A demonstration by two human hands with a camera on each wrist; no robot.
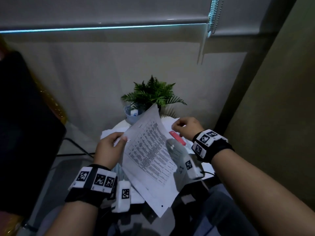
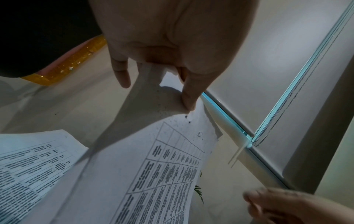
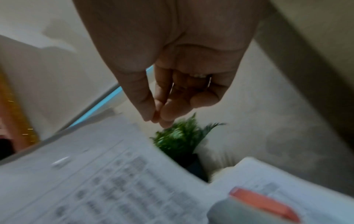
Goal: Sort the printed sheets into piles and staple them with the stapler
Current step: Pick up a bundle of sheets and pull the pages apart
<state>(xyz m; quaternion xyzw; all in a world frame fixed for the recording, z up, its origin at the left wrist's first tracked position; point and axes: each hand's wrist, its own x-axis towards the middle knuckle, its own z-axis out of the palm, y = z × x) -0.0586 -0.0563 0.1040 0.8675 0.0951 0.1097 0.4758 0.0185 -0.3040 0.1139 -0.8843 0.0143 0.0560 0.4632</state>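
Left hand (image 1: 109, 148) pinches the set (image 1: 150, 150) by its top-left edge, thumb on top, raised over the table (image 1: 121, 125). A staple shows near its top corner (looks done). Right hand (image 1: 185, 127) is curled and empty, just above the stapler (image 1: 177, 137), which lies on a pile (image 3: 258, 171) by the right edge. Probably next: lay the set flat, edges squared, clear of the stapler. Plant (image 1: 153, 94) and cup (image 1: 131, 113) crowd the far edge, so room is tight.

Raised sheets (image 1: 150, 155) block the left approach to the stapler (image 1: 177, 138) (fern (image 1: 153, 94) behind).

A pale wall (image 1: 102, 74) stands far; a grey roller blind (image 1: 102, 9) hangs above it; its bead chain (image 1: 214, 16) dangles right; dim light.
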